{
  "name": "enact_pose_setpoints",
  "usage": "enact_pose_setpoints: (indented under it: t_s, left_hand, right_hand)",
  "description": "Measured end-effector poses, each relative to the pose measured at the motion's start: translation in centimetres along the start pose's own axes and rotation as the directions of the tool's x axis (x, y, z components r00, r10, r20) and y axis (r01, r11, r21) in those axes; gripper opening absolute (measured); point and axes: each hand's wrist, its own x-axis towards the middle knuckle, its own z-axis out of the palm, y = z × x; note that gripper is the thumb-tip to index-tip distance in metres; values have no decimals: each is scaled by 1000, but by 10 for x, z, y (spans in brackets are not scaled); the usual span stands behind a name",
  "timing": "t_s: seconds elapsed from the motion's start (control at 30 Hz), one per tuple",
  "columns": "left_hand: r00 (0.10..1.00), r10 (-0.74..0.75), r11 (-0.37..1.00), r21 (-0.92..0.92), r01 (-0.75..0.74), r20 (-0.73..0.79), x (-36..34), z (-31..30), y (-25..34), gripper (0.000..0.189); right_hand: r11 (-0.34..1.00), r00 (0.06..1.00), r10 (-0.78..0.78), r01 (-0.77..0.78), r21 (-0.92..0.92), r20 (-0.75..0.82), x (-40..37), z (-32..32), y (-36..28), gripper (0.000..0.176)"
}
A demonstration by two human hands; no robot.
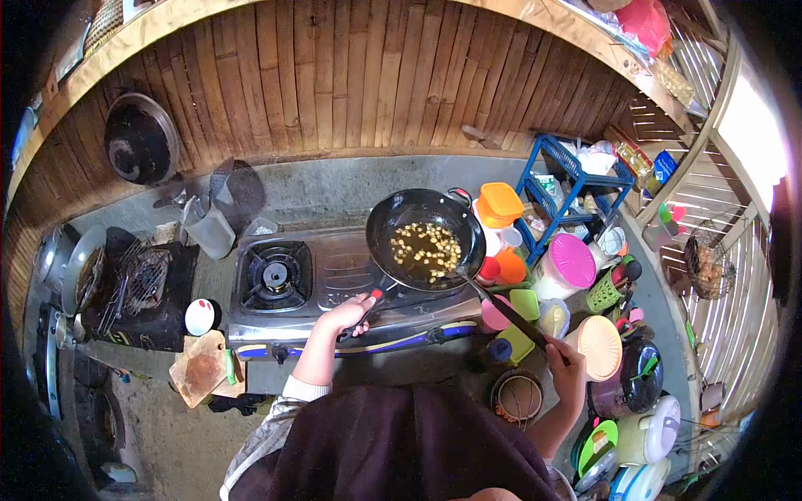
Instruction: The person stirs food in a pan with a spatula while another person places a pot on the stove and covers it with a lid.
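Observation:
A black wok (458, 222) sits over the right side of the gas stove (351, 321). Small golden-brown pieces of food (424, 250) lie in shiny liquid that looks like oil at its bottom. My left hand (347, 316) is closed around the wok's dark handle, near its red part. In my right hand (568, 373) is the long dark handle of a spatula (511, 316). The spatula slants up and left over the wok's rim, its tip at the lower right edge of the food. What its blade looks like is hard to make out.
The left burner (276, 275) is bare. Plastic containers, among them a pink-lidded tub (571, 260), crowd the right side beside a blue rack (543, 196). A cutting board (200, 367) with a green-handled knife (230, 366) lies at the left front edge.

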Motion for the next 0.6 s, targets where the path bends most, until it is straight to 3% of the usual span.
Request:
enact_pose_setpoints:
  t_s: [0.2, 0.27, 0.3, 0.37, 0.47, 0.6]
  left_hand:
    - [1000, 7, 1000, 12, -7, 3, -1, 0, -1, 42]
    - [1000, 10, 1000, 28, -10, -8, -1, 0, -1, 42]
    - [1000, 13, 999, 45, -13, -17, 0, 0, -1, 42]
    - [1000, 14, 1000, 23, -14, -24, -1, 2, -1, 36]
    - [1000, 14, 1000, -15, -14, -18, 1, 3, -2, 30]
    - [1000, 23, 1000, -5, -23, -5, 1, 4, -3, 30]
  right_hand:
    - [996, 1000, -5, 5, -86, 5, 1, 8, -12, 20]
    - [988, 989, 139, -135, -82, 47, -1, 12, -36, 22]
    - [988, 989, 138, -134, -82, 46, 2, 16, -22, 22]
    - [993, 998, -49, 52, -107, 30, 11, 29, 18, 24]
    - [1000, 998, -6, 5, 23, 67, 13, 41, 8, 25]
    - [998, 993, -48, 45, 35, 106, 23, 56, 12, 26]
